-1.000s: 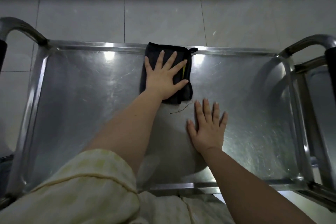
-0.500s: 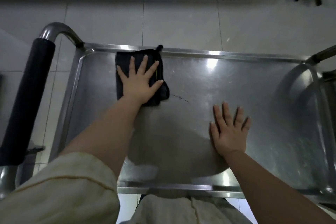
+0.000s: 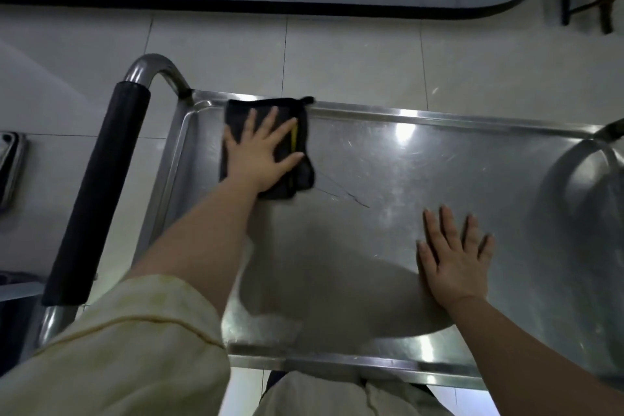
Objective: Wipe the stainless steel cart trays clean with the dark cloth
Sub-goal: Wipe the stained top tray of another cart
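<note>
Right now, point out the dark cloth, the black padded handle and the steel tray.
dark folded cloth (image 3: 303,179): head view, lower right corner.
black padded cart handle (image 3: 101,186): head view, middle of grip.
stainless steel cart tray (image 3: 439,162): head view, bare floor.

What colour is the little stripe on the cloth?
Yellow: a thin stripe on the black cloth, clearest in the head view.

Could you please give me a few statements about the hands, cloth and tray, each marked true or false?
1. The left hand presses flat on the dark folded cloth. True.
2. The right hand rests flat on the bare stainless steel cart tray. True.
3. The cloth lies at the tray's near right corner. False: it lies at the far left corner.
4. The right hand holds a second cloth. False: it holds nothing.
</note>
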Available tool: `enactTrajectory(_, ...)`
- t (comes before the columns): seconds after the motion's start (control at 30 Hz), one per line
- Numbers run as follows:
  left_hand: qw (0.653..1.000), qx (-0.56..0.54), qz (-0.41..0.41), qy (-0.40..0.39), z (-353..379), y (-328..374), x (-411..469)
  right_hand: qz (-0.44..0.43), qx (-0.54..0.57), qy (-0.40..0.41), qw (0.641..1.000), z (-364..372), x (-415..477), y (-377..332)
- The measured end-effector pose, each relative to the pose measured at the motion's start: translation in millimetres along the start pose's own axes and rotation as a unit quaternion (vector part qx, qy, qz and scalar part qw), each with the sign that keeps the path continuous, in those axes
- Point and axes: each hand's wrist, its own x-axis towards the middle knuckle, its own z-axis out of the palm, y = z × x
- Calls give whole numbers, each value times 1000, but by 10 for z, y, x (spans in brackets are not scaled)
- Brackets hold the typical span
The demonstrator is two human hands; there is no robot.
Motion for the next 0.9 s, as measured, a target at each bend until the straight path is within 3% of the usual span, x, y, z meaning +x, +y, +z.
enactTrajectory(0.13, 998, 16, -67, 3, -93, -760, -170, 2, -1, -1, 1000, 12, 3, 0)
enactTrajectory(0.23, 996, 48, -73, 5, -40, -841, -369, 0, 0, 3, 1000, 42, 2, 17)
enactTrajectory(0.4, 998, 26, -49, 6, 205, -303, -861, 2, 9, 16, 1000, 84, 18, 20)
enactTrajectory(0.7, 994, 27, 109, -16, 678, 1873, -1389, -11, 19, 34, 999, 140, 31, 80)
enactTrajectory(0.83, 989, 24, 148, -1, 641, 1594, -1407, -8, 20, 17, 1000, 87, 25, 80)
enactTrajectory(0.9, 993, 22, 112, 7, 581, 1076, -1434, -8, 23, 10, 1000, 63, 26, 74)
